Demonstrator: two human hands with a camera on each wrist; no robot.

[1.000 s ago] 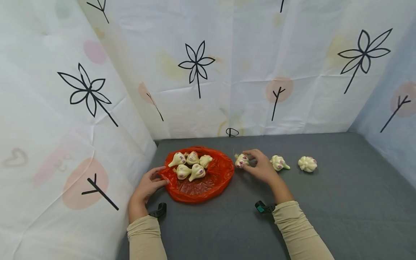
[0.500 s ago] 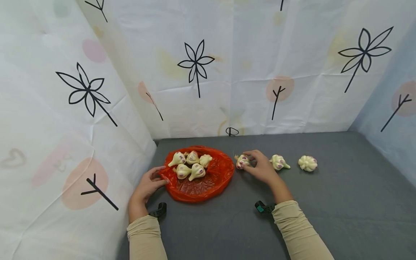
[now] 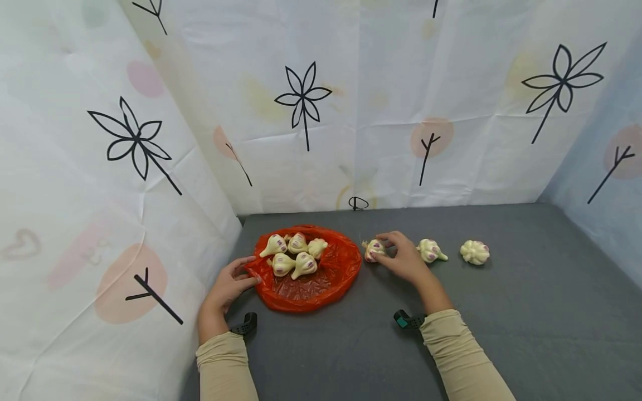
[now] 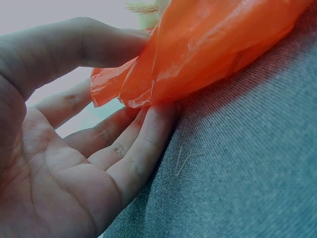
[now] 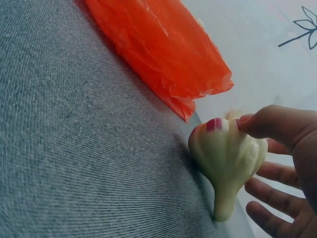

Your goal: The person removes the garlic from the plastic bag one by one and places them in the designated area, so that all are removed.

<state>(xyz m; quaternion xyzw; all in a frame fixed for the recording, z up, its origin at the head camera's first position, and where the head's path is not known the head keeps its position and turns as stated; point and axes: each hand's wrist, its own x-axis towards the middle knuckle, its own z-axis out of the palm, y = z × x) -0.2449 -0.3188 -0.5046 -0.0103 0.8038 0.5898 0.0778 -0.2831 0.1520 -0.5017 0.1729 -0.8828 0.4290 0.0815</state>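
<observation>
The left hand (image 3: 227, 288) pinches the red bag (image 3: 301, 304) at its left edge, I'd say to steady it; right of the bag, the right hand (image 3: 404, 260) grips a garlic bulb (image 3: 373, 250).

Grey cloth surface (image 3: 541, 312), red plastic bag (image 3: 301, 304), garlic bulbs (image 3: 474, 253) alongside

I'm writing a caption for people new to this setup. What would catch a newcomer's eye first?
Probably the bright red plastic bag, spread open on the left of the grey cloth with five garlic bulbs inside. Next, the right hand gripping another bulb just right of it, and the black flower drawings on the pale backdrop behind.
</observation>
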